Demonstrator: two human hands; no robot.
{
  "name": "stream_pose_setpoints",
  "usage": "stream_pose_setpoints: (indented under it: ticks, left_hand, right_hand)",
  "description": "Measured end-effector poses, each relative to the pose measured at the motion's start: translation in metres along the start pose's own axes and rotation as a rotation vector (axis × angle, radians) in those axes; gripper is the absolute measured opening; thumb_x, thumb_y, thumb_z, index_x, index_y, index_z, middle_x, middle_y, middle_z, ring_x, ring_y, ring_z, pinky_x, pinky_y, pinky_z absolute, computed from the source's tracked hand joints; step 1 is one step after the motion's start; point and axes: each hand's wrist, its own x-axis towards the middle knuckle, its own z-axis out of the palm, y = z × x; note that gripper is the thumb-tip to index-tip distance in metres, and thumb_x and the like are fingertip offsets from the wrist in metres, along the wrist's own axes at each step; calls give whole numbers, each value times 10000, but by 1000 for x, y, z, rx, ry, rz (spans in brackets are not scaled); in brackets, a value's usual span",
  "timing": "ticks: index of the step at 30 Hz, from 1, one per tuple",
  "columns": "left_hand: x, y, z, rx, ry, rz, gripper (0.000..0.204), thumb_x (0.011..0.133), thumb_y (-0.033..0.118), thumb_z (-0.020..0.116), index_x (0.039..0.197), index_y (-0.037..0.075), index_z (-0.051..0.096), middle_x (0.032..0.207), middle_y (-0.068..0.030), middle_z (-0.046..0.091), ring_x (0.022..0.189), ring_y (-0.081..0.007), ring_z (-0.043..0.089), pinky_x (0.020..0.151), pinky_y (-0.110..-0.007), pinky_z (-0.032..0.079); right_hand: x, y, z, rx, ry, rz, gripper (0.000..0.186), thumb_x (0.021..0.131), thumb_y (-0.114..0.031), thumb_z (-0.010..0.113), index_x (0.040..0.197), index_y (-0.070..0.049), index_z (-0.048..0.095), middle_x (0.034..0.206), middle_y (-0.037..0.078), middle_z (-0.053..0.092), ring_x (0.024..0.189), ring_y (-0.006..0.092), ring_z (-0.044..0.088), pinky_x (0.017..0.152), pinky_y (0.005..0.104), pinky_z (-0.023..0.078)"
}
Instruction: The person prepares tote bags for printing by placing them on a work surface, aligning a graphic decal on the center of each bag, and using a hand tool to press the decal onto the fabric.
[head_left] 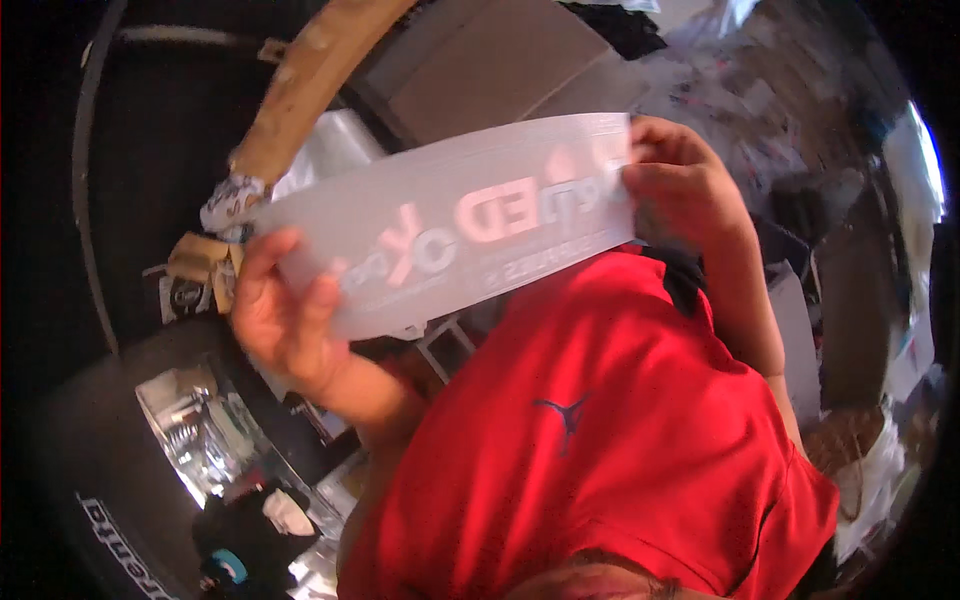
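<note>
A long, whitish translucent sheet with reversed pink and white lettering stretches across the middle of the view, slightly tilted and bowed. It looks like a decal backing, though I cannot be sure of the kind. The lower left end is pinched between the thumb and fingers of my left hand. At the upper right end, my right hand grips the edge, its fingertips partly behind the sheet. The sheet hangs in the air in front of my red shirt and covers part of what lies beyond.
A flattened brown cardboard piece lies beyond the sheet. Beside it runs a long, worn tan roll or tube. Crumpled clear plastic and scraps spread at the far right. At the lower left stands a tray of small metallic-looking items.
</note>
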Motion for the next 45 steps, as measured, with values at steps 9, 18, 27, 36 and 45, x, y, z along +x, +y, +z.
stream_pose_setpoints:
  ticks: [9,18,27,36,45]
  left_hand:
    - [16,14,33,-161,-88,-54,376,738,-15,673,1107,-75,639,1071,-111,605,980,-165,580,836,-259,451]
    - [15,11,37,-188,-111,-116,389,751,-26,645,1134,-92,620,1061,-107,602,926,-143,581,785,-231,456]
    - [13,-7,34,-184,-182,-56,649,628,-28,813,1226,-71,566,1175,-122,578,1077,-203,585,940,-320,468]
    - [10,-10,30,-120,-91,-60,613,629,-17,784,1208,-52,587,1181,-131,583,1080,-218,585,945,-328,465]
    - [7,-12,34,-153,-141,-15,583,654,-99,738,1209,-45,571,1202,-130,558,1082,-216,584,932,-332,474]
  right_hand:
    - [9,13,-22,85,58,-51,192,832,-2,596,1023,-5,610,917,57,670,842,134,627,789,263,478]
    - [13,14,-23,117,60,-21,189,868,-24,550,1052,-10,588,976,59,654,866,133,620,813,271,476]
    - [13,11,-27,112,28,-60,158,898,-49,568,1054,-24,580,950,35,638,861,117,604,798,266,469]
    - [9,10,-30,102,-22,-70,212,906,-84,586,1108,-26,569,984,49,651,866,128,621,789,282,483]
    - [1,12,-15,-236,-87,38,530,797,-149,749,1250,15,527,1055,64,668,898,136,654,771,270,533]
